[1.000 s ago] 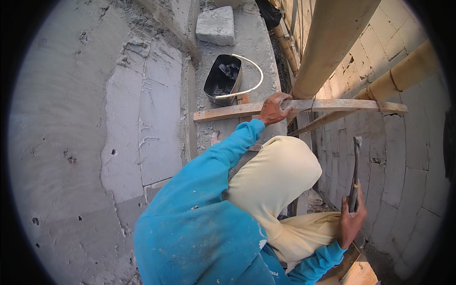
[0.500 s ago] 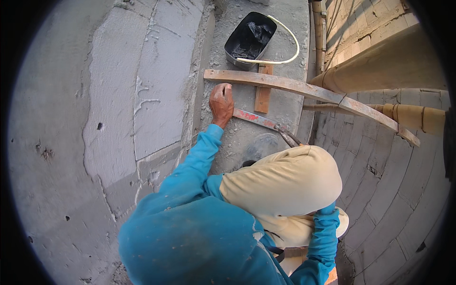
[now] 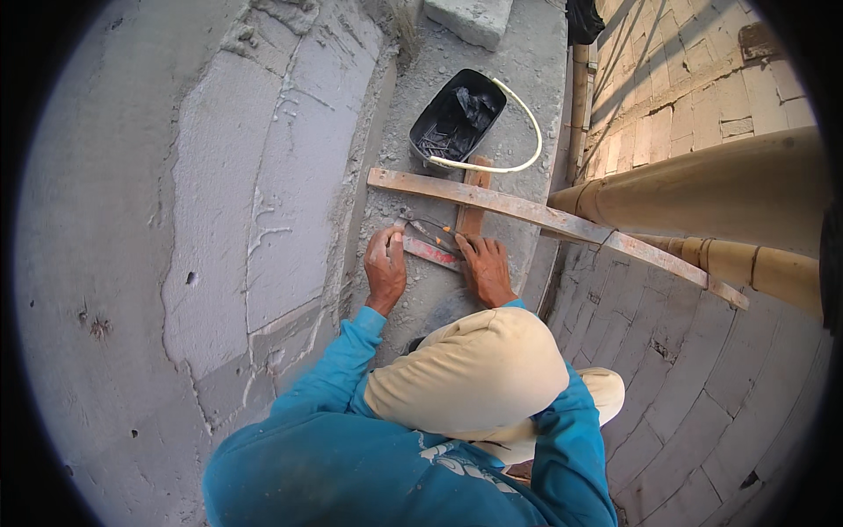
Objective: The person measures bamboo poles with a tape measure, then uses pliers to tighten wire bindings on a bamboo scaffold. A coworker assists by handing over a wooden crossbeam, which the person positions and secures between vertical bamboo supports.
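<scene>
On the dusty ledge lies a flat pale bar with red paint marks (image 3: 430, 252), running between my two hands. My left hand (image 3: 385, 270) is closed around its left end, thumb uppermost. At the bar's other end, my right hand (image 3: 489, 272) lies with fingers stretched forward. Its fingertips rest near the bar and a short brown wooden board (image 3: 471, 217). Just beyond the bar is a thin dark tool with two handles (image 3: 425, 230), resembling pincers, with small orange bits beside it. A long wooden batten (image 3: 492, 200) crosses over the brown board.
A black bucket (image 3: 424, 147) with a pale curved handle holds black plastic and what look like nails. A concrete block (image 3: 474, 19) lies farther off. To the left rises a grey plastered wall (image 3: 228, 202). Thick bamboo poles (image 3: 702, 180) run along the right, past the ledge's edge.
My right hand has come forward from beside my knee to the bar's right end. The pincer-like tool has shifted left, beyond the bar. My left hand remains at the bar.
</scene>
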Motion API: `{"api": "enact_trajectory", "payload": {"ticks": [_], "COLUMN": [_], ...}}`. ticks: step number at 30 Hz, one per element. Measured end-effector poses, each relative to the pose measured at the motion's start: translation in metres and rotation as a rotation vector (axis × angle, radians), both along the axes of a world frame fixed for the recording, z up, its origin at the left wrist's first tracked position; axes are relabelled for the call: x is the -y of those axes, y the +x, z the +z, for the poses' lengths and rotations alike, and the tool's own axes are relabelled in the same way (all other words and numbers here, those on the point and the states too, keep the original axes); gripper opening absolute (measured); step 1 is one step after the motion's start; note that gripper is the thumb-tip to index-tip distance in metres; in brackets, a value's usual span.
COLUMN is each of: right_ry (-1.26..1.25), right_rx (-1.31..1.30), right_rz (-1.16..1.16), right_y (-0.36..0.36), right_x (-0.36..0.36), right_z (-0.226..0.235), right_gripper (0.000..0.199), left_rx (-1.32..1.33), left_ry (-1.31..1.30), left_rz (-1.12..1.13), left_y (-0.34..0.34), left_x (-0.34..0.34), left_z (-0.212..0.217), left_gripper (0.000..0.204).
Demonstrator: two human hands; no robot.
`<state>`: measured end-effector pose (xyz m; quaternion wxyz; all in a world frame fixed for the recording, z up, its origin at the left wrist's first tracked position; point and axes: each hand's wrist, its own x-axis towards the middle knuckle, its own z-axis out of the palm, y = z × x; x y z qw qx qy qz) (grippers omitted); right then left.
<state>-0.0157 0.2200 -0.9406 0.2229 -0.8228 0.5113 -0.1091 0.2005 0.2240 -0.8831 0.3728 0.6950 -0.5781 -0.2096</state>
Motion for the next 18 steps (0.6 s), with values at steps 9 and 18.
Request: {"api": "enact_trajectory", "payload": {"ticks": [9,18], "right_ry": [0.176,0.317], "right_rx": [0.162,0.362], "right_rz": [-0.054,-0.258], "right_y": [0.004,-0.045], "right_x": [-0.003,-0.068], "right_z": [0.02,0.154], "right_gripper": [0.06,0.028], "left_rx": [-0.394,-0.257], "left_ry": [0.247,0.561], "left_rz": [-0.025,-0.259], "left_y": [-0.022,-0.041], "left_x": [0.011,0.01], "left_z": [0.094,0.278], "left_gripper": [0.027,0.035]}}
